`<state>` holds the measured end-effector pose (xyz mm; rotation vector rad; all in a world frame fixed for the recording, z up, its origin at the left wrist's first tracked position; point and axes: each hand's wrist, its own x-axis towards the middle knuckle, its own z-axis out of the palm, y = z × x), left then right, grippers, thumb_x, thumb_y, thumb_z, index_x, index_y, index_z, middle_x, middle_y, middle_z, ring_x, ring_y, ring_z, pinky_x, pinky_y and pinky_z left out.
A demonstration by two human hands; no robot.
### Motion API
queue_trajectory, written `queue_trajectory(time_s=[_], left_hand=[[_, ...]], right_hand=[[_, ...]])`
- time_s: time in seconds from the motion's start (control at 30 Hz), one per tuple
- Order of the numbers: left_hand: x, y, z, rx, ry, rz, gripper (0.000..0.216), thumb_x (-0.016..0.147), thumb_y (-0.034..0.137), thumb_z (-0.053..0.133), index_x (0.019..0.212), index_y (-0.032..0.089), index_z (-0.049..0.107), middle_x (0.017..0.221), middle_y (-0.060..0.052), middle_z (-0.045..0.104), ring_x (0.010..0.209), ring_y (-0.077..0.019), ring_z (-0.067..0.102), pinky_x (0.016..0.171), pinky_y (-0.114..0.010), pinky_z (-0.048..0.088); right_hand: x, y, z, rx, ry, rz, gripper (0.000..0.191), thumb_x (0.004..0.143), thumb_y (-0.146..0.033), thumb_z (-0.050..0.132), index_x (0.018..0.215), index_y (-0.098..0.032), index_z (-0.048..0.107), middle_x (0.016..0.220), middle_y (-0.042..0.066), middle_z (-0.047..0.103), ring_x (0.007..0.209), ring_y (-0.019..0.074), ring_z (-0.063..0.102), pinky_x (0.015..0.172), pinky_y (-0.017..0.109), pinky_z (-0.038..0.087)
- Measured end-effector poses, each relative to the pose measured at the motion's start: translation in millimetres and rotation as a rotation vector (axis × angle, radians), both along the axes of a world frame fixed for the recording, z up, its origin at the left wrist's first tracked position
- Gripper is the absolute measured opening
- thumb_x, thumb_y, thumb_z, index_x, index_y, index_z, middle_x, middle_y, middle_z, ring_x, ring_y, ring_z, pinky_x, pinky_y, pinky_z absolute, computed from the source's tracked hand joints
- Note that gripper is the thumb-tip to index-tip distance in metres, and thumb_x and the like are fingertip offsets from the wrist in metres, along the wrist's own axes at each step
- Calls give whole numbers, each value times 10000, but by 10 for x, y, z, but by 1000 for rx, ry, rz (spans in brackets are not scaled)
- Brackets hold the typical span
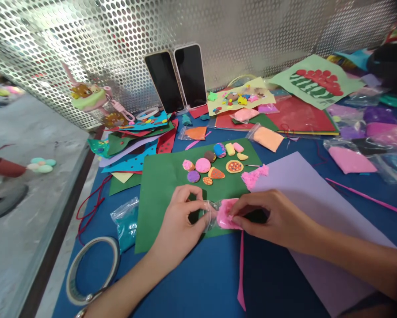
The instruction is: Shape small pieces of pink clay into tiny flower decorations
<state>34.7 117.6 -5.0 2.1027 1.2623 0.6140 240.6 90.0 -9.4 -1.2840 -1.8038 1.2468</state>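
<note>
My left hand pinches the edge of a small clear plastic bag lying on a green foam sheet. My right hand has its fingertips closed on the lump of pink clay at the bag's mouth. Both hands rest low over the sheet's front edge. Just beyond them lie several small coloured clay pieces and a crumbly bit of pink clay.
A lilac sheet lies to the right on the blue table. A tape roll and a teal clay bag sit at the left. Two phones lean on the perforated wall. Paper crafts and clay bags crowd the back and right.
</note>
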Motion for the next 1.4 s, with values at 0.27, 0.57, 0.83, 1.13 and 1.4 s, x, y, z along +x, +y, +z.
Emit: queue_trajectory(time_s=[0.27, 0.57, 0.83, 1.13, 1.4], left_hand=[[-61, 11, 53, -86, -57, 91, 95, 755, 219, 643, 713, 241, 725, 844, -9, 525, 854, -179, 519, 817, -326, 402], [-417, -387, 179, -272, -267, 261, 203, 856, 342, 548, 957, 343, 724, 934, -7, 489, 910, -150, 494, 747, -217, 381], [-261, -643, 230, -587, -520, 217, 288, 843, 408, 533, 1083, 340, 679, 1075, -18, 490, 975, -183, 463, 840, -253, 363], [13, -821, 202, -623, -642, 110, 403, 857, 383, 513, 1259, 364, 538, 1240, -25, 460, 1053, -217, 436, 905, -307, 347], [33, -806, 121, -558, -654, 56, 494, 825, 533, 516, 1287, 358, 507, 1192, -41, 422, 1012, -217, 398, 866, -304, 378]], right_hand=[[5, 0, -8, -33, 55, -17, 111, 760, -113, 583, 761, -190, 664, 760, -26, 726, 706, 99, 693, 633, 115, 517], [-1, 3, 8, -28, 29, -17, 146, 730, -67, 584, 754, -185, 666, 733, -30, 722, 667, 85, 685, 592, 103, 505], [-65, -96, 79, 201, 86, -116, 63, 766, -145, 630, 764, -197, 666, 692, -23, 681, 602, 91, 610, 577, 165, 497], [-132, -193, 46, 119, 211, -214, 36, 798, -229, 642, 802, -233, 678, 699, -7, 686, 621, 124, 616, 568, 208, 508], [-152, -173, 59, 159, 173, -234, 60, 780, -212, 642, 778, -229, 701, 687, 4, 693, 610, 136, 617, 543, 223, 518]])
